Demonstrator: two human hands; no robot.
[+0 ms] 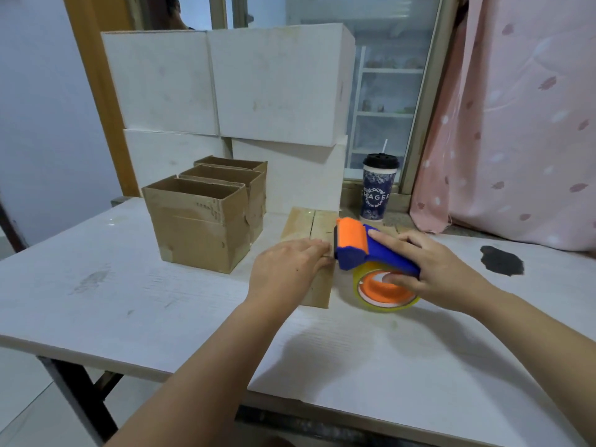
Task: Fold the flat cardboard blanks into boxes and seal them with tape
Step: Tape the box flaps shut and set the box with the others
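Wall [38, 108]: pale, on the left.
Wood frame [96, 91]: a brown strip going up beside that wall.
Window [396, 33]: glass in a pale frame, with white shelves [387, 71] showing behind it.
Curtain [516, 124]: pink with little spots, hanging on the right.
Table [96, 304]: white and a bit scuffed, with a dark patch [501, 260] near the curtain and dark legs [77, 401] below.
Floor [25, 398]: pale, under the table's left end.
Light: soft and even.

The left hand [287, 269] lay flat on a folded cardboard box [311, 227] on the white table [129, 304], its fingertips [317, 245] just beside the blue-and-orange tape dispenser [364, 253] that the right hand [432, 269] gripped, three open brown boxes [206, 217] standing beyond them.
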